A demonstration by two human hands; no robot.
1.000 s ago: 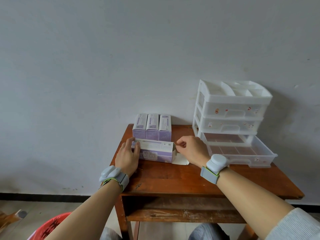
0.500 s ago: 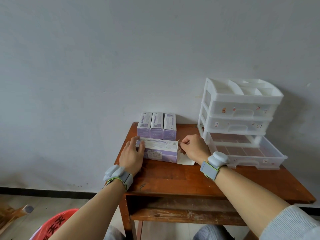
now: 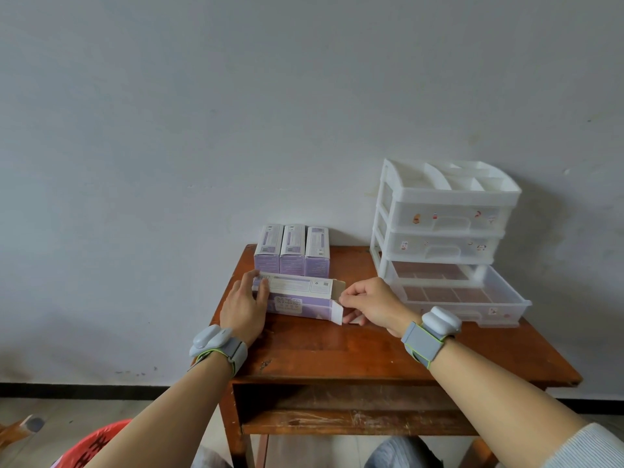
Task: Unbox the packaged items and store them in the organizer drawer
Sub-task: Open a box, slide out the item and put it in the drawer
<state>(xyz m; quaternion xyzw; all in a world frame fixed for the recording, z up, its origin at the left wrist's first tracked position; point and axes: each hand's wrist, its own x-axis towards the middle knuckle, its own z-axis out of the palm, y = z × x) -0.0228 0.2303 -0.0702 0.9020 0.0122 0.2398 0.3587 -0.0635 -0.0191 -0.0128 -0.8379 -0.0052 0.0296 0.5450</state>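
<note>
- The left hand [image 3: 243,307] curls its fingers over one end of the lying purple box [image 3: 300,297], probably to steady it.
- The right hand [image 3: 371,304] pinches the end flap [image 3: 337,310] open; the contents are hidden.
- Beyond the left fingers stand three boxes [image 3: 292,255].
- Just right of the right fingers, the organizer's [image 3: 445,211] bottom drawer [image 3: 506,309] is out, showing only dividers.

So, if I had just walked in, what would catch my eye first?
Two hands working a purple-and-white box lying on the wooden table: the left hand grips its left end, the right hand pinches its opened right end. Behind it three matching boxes stand in a row, and at the right a white organizer has its bottom drawer pulled out.
</note>
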